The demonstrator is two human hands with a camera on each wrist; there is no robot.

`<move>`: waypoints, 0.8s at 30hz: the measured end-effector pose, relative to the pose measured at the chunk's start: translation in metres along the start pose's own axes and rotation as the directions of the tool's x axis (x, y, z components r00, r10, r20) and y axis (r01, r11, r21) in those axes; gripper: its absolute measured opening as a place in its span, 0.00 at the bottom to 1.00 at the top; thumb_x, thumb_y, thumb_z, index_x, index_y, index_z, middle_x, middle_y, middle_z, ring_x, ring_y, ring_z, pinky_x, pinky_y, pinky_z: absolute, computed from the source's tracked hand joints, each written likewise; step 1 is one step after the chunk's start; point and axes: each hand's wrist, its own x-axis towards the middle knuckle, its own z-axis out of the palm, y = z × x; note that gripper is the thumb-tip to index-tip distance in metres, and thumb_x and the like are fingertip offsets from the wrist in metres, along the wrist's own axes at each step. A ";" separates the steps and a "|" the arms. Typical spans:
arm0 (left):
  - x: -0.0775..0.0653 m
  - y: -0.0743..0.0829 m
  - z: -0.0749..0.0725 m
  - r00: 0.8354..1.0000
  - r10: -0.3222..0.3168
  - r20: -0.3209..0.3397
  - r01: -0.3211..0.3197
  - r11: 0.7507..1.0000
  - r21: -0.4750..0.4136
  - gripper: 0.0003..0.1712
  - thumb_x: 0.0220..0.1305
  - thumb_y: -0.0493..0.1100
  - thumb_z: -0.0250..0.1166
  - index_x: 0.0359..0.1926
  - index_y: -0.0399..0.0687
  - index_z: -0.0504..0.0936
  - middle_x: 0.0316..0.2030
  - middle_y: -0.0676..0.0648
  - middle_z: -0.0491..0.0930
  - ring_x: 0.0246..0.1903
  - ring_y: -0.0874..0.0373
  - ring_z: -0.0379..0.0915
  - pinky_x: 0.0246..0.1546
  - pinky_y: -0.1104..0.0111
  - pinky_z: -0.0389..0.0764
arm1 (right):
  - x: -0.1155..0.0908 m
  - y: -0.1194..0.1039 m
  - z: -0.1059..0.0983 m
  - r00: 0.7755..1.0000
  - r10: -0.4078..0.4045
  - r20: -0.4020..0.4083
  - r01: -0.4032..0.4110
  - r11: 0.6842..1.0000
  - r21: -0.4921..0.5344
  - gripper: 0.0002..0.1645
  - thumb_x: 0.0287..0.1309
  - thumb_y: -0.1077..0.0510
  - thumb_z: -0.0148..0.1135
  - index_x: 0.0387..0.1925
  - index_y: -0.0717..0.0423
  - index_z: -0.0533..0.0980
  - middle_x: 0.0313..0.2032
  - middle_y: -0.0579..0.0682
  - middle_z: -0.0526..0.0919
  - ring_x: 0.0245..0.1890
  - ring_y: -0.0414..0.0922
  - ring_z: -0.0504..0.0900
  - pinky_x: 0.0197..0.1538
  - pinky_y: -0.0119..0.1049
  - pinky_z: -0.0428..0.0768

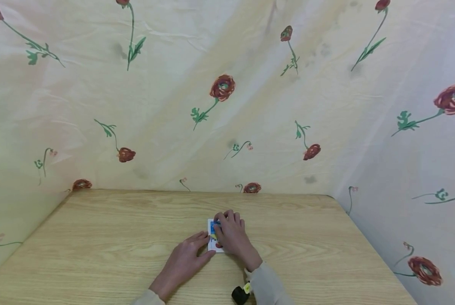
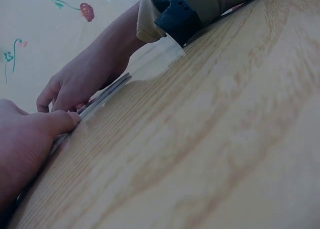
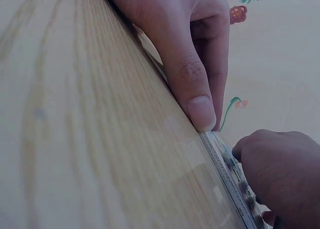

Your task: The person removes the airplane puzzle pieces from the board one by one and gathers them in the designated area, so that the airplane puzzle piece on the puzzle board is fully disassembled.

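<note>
A small flat picture board (image 1: 212, 249) lies on the table, white-edged with blue, yellow and red on its face. Edge-on in the right wrist view, the board (image 3: 220, 166) is thin and carries several small raised bits on top. My left hand (image 1: 187, 258) holds its left side, the thumb at the near corner and the fingers further up the edge. My right hand (image 1: 233, 233) reaches over its right part with bent fingers, tips down at the printed face. I cannot tell whether these fingers pinch a small piece, as the hand hides that spot.
The wood-grain table (image 1: 109, 237) extends around the board. A pale cloth with red flowers (image 1: 166, 106) hangs behind and along both sides. A black wrist device (image 1: 240, 295) with a yellow tag sits by my right sleeve (image 1: 267, 284), close over the tabletop.
</note>
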 end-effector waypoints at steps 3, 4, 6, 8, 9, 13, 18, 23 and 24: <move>0.000 0.000 0.000 1.000 0.002 -0.003 -0.002 1.000 0.001 0.28 0.71 0.54 0.68 0.59 0.36 0.85 0.62 0.37 0.80 0.63 0.43 0.75 0.59 0.48 0.79 | 0.000 0.000 0.000 1.000 -0.003 -0.003 0.003 1.000 -0.002 0.08 0.75 0.57 0.59 0.51 0.53 0.76 0.52 0.57 0.72 0.49 0.55 0.67 0.46 0.47 0.66; 0.000 0.000 0.000 1.000 0.002 -0.003 -0.002 1.000 0.001 0.28 0.71 0.54 0.68 0.59 0.36 0.85 0.62 0.37 0.80 0.63 0.42 0.75 0.59 0.48 0.79 | 0.000 -0.001 -0.001 1.000 -0.004 -0.004 0.004 1.000 -0.006 0.07 0.76 0.57 0.59 0.51 0.53 0.76 0.52 0.57 0.72 0.48 0.55 0.67 0.45 0.47 0.67; 0.000 0.000 0.000 1.000 0.002 -0.004 -0.002 1.000 0.001 0.27 0.71 0.54 0.68 0.59 0.36 0.85 0.62 0.37 0.80 0.63 0.42 0.76 0.59 0.48 0.79 | 0.000 -0.001 -0.001 1.000 -0.002 -0.005 0.002 1.000 -0.012 0.07 0.76 0.58 0.59 0.51 0.53 0.75 0.52 0.57 0.72 0.48 0.54 0.67 0.45 0.47 0.67; 0.000 0.000 0.000 1.000 0.004 -0.004 -0.004 1.000 0.001 0.27 0.71 0.54 0.68 0.58 0.36 0.85 0.62 0.37 0.80 0.63 0.42 0.76 0.59 0.48 0.79 | 0.001 -0.002 -0.002 1.000 0.000 -0.004 0.000 1.000 -0.014 0.07 0.76 0.59 0.58 0.51 0.53 0.75 0.52 0.56 0.73 0.48 0.54 0.67 0.45 0.47 0.68; 0.000 0.000 0.000 1.000 0.005 -0.004 -0.005 1.000 0.002 0.27 0.71 0.54 0.68 0.58 0.36 0.85 0.62 0.37 0.80 0.63 0.42 0.76 0.59 0.48 0.79 | 0.001 -0.003 -0.003 1.000 0.003 -0.002 -0.003 1.000 -0.015 0.07 0.76 0.59 0.58 0.51 0.53 0.75 0.52 0.56 0.73 0.48 0.54 0.67 0.45 0.48 0.68; 0.000 0.000 0.000 1.000 0.015 -0.009 -0.015 1.000 0.008 0.27 0.71 0.53 0.69 0.58 0.36 0.85 0.62 0.37 0.80 0.63 0.42 0.76 0.59 0.48 0.79 | 0.001 -0.004 -0.005 1.000 0.021 0.010 -0.020 1.000 -0.004 0.07 0.76 0.60 0.57 0.52 0.53 0.75 0.53 0.54 0.75 0.49 0.54 0.68 0.46 0.48 0.68; 0.000 0.000 0.000 1.000 0.024 -0.019 -0.024 1.000 0.020 0.26 0.70 0.52 0.69 0.57 0.35 0.85 0.61 0.37 0.80 0.62 0.42 0.76 0.59 0.48 0.79 | 0.002 -0.003 -0.005 0.999 0.033 0.010 -0.034 0.999 0.036 0.07 0.77 0.61 0.55 0.51 0.54 0.76 0.52 0.52 0.77 0.49 0.52 0.68 0.48 0.48 0.68; 0.000 0.000 0.000 1.000 0.019 -0.017 -0.019 1.000 0.017 0.26 0.70 0.52 0.70 0.57 0.35 0.85 0.61 0.36 0.80 0.62 0.42 0.76 0.58 0.48 0.79 | 0.002 0.000 -0.005 1.000 0.021 0.002 -0.021 0.995 0.099 0.11 0.75 0.63 0.56 0.54 0.58 0.77 0.52 0.52 0.78 0.49 0.52 0.69 0.48 0.47 0.68; 0.000 0.000 0.000 1.000 0.018 -0.016 -0.017 1.000 0.016 0.26 0.70 0.52 0.70 0.57 0.35 0.85 0.61 0.36 0.80 0.62 0.42 0.76 0.58 0.48 0.80 | 0.002 0.001 -0.004 1.000 0.019 0.005 -0.019 0.994 0.106 0.11 0.75 0.63 0.57 0.55 0.58 0.78 0.52 0.53 0.78 0.50 0.52 0.69 0.48 0.47 0.68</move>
